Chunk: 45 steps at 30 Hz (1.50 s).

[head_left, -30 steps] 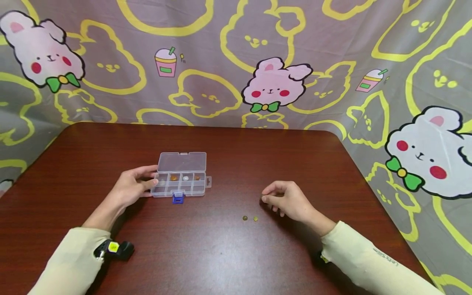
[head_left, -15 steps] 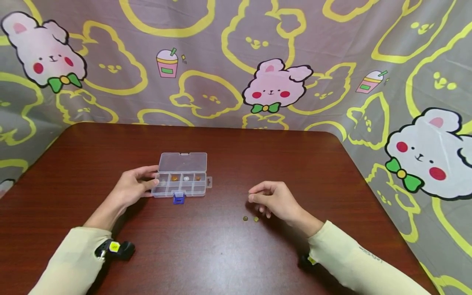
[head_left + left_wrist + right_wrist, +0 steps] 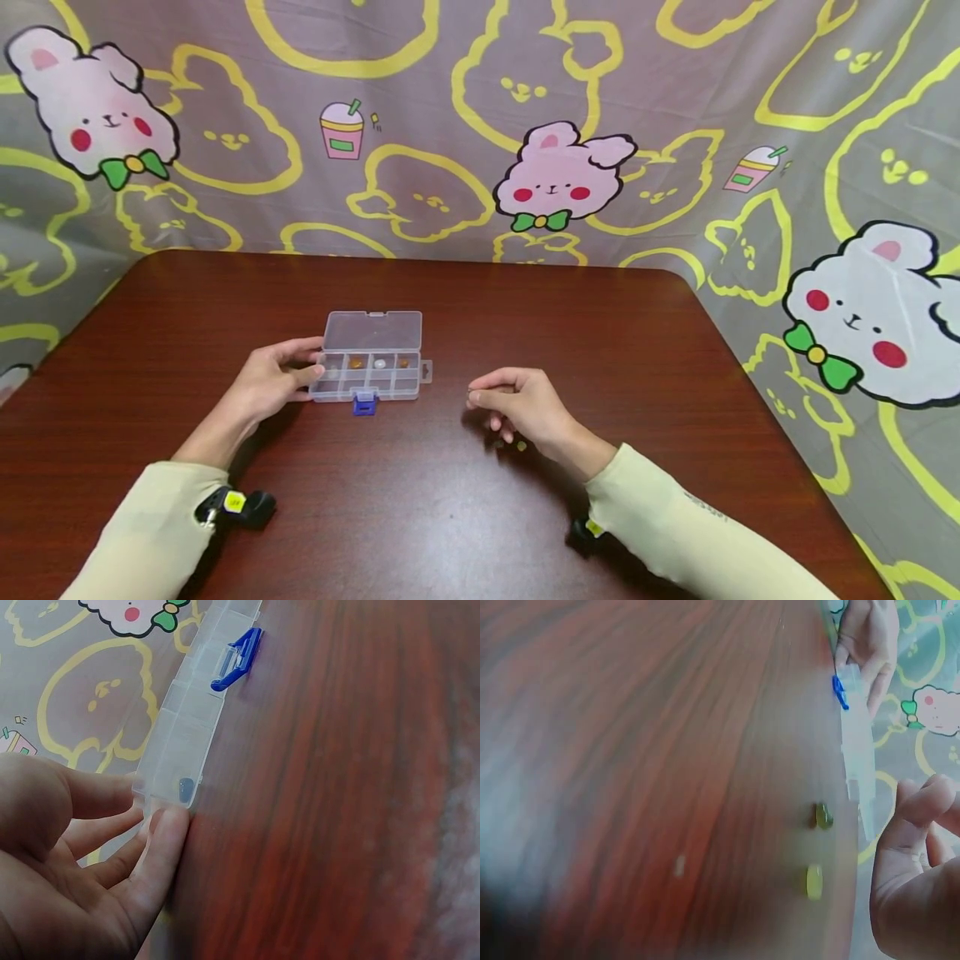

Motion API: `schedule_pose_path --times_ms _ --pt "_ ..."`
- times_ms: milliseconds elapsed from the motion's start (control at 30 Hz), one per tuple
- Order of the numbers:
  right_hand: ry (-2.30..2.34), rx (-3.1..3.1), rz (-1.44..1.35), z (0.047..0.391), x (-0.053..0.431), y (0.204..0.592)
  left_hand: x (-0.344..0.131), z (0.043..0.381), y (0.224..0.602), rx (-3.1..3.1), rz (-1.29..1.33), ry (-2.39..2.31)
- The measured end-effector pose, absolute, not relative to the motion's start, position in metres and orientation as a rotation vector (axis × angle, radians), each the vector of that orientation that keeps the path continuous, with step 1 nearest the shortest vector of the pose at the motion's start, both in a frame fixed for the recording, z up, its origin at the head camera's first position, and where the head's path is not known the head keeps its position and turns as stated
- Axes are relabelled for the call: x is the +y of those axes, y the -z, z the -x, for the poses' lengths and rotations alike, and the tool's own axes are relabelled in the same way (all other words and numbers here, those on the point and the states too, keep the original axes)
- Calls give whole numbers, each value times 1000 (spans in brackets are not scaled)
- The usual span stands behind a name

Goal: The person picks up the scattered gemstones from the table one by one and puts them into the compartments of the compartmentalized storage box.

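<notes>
A clear plastic compartment box [image 3: 372, 385] lies with its lid [image 3: 373, 332] raised on the table. My left hand [image 3: 272, 379] grips the box's left end, thumb at the front wall. Amber-coloured beads [image 3: 356, 364] and a white bead [image 3: 379, 364] sit in separate back-row compartments; a dark bead [image 3: 186, 789] shows near the thumb in the left wrist view. Right of the box, my right hand [image 3: 525, 404] is above the table, thumb and forefinger pinching a tiny bead, mostly hidden. A yellow-green bead [image 3: 814, 882] and a dark olive bead [image 3: 823, 816] lie below that hand.
The box has a blue latch [image 3: 364, 406] at the front and a hang tab [image 3: 427, 372] on its right. Behind the dark red-brown table [image 3: 480, 533] hangs a cartoon-printed curtain [image 3: 420, 100]. Each sleeve carries a black wrist device [image 3: 255, 508].
My right hand has moved left toward the box, passing above the two loose beads, with its thumb and forefinger kept together. The left hand and box have stayed put.
</notes>
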State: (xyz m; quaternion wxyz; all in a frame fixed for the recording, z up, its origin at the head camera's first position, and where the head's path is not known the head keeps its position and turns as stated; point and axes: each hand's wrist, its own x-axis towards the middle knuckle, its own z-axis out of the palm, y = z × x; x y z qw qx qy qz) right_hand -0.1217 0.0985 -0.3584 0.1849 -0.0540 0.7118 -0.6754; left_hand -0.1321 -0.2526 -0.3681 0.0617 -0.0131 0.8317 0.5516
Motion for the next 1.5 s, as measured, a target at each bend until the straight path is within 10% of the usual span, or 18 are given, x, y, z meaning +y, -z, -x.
schedule_pose_path --times_ms 1500 --pt "2052 1803 89 132 -15 366 -252 133 368 2524 53 -1650"
